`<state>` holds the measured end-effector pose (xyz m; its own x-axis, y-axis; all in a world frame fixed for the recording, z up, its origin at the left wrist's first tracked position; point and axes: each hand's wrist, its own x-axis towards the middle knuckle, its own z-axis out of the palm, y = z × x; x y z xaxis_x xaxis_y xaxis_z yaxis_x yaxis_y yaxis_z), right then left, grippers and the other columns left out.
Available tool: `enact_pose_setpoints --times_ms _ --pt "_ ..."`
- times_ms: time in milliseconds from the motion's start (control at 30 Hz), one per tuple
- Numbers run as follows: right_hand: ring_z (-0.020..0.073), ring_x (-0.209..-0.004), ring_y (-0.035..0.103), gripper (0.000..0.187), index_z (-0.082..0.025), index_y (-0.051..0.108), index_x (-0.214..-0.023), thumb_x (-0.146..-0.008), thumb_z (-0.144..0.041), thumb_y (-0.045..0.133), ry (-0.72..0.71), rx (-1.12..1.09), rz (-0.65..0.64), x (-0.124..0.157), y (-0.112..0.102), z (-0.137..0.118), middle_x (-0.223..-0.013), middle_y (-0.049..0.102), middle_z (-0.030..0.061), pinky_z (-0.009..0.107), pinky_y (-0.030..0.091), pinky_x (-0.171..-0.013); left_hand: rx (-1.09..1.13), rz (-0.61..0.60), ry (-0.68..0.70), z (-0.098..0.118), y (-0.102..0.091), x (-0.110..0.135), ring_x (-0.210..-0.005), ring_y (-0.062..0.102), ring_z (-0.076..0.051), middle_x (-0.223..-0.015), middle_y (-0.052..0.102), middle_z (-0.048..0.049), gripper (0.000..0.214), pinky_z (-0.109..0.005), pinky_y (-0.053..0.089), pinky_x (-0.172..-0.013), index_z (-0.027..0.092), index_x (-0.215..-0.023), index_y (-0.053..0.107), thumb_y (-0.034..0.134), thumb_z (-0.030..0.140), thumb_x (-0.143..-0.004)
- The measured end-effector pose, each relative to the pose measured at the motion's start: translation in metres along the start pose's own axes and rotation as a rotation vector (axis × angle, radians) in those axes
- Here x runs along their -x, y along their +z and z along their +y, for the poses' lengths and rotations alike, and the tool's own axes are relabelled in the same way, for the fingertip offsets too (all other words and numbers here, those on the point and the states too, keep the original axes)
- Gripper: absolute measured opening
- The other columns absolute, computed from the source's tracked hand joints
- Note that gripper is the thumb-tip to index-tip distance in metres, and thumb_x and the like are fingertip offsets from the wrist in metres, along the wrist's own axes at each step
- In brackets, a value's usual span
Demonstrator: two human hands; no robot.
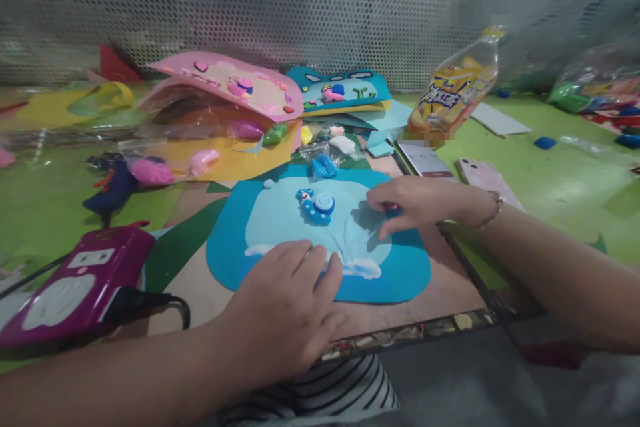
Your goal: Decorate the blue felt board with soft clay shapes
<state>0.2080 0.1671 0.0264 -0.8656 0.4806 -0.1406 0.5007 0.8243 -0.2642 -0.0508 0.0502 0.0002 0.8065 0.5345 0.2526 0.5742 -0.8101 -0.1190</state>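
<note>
Striped cloth (350, 383) lies at the bottom edge, nearest the camera, with the left forearm (165, 363) crossing beside it from eight o'clock. Beyond them, a rounded blue sheet (225, 240) bears a paler panel; its long axis runs nine to three o'clock. Taking the sheet's middle as the dial, the left hand (287, 297) is at seven, palm down, its fingers laid out across the lower border and one end of a white strip (367, 268); no object shows in its grasp. The right hand (410, 203) is at two, fingers curled and thumb apart, over the panel's edge; a spot of reddish pink shows between them, and whether it is a held piece I cannot tell.

A small blue snail (317, 205) lies on the panel, just toward twelve from the middle, between the two hands. Its long axis slants from ten, where the head is, to four. From the right hand it lies at nine o'clock; from the left hand, just past twelve. Neither hand touches it, and the left fingertips look slightly nearer.

Farther out on the tabletop (570, 213), a purple box (125, 243) sits near nine, a pink card (175, 67) at eleven, a bagged blue lump (324, 167) at twelve, and a tilted bottle (455, 90) past one.
</note>
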Motion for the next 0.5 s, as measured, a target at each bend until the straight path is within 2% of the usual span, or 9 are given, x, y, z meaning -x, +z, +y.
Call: enact_pose_setpoints --times_ms 100,200,300,500 --pt "0.0099 -0.051 0.036 0.046 -0.016 0.050 -0.078 -0.090 -0.059 0.038 -0.124 0.256 -0.010 -0.004 0.007 -0.007 -0.066 0.050 -0.0006 0.025 0.019 -0.050 0.065 -0.017 0.010 -0.002 0.004 -0.001 -0.110 0.049 -0.035 -0.119 0.054 -0.0215 0.048 -0.050 0.043 -0.090 0.005 -0.126 0.050 0.036 0.037 -0.092" --pt "0.0104 -0.052 0.040 0.046 -0.017 0.052 -0.081 -0.094 -0.056 0.030 -0.251 0.426 -0.003 -0.008 0.012 -0.005 -0.072 0.053 0.0009 0.027 0.017 -0.050 0.116 -0.073 -0.015 -0.004 0.006 -0.001 -0.112 0.048 -0.036 -0.121 0.053 -0.0215 0.049 -0.050 0.043 -0.089 0.006 -0.128 0.049 0.035 0.038 -0.093" --pt "0.0098 -0.051 0.040 0.044 -0.019 0.053 -0.082 -0.096 -0.052 0.026 -0.328 0.500 0.013 -0.011 0.014 -0.002 -0.073 0.052 0.0001 0.028 0.016 -0.050 0.132 -0.098 -0.031 -0.004 0.007 -0.002 -0.110 0.049 -0.036 -0.119 0.054 -0.0213 0.049 -0.050 0.044 -0.087 0.006 -0.127 0.050 0.034 0.039 -0.094" --pt "0.0092 -0.052 0.037 0.038 -0.020 0.052 -0.080 -0.099 -0.042 0.028 -0.380 0.530 0.031 -0.012 0.012 -0.006 -0.071 0.048 -0.0016 0.029 0.016 -0.050 0.117 -0.099 -0.021 -0.003 0.007 -0.001 -0.110 0.049 -0.034 -0.119 0.055 -0.0202 0.048 -0.049 0.045 -0.087 0.006 -0.125 0.052 0.034 0.038 -0.094"
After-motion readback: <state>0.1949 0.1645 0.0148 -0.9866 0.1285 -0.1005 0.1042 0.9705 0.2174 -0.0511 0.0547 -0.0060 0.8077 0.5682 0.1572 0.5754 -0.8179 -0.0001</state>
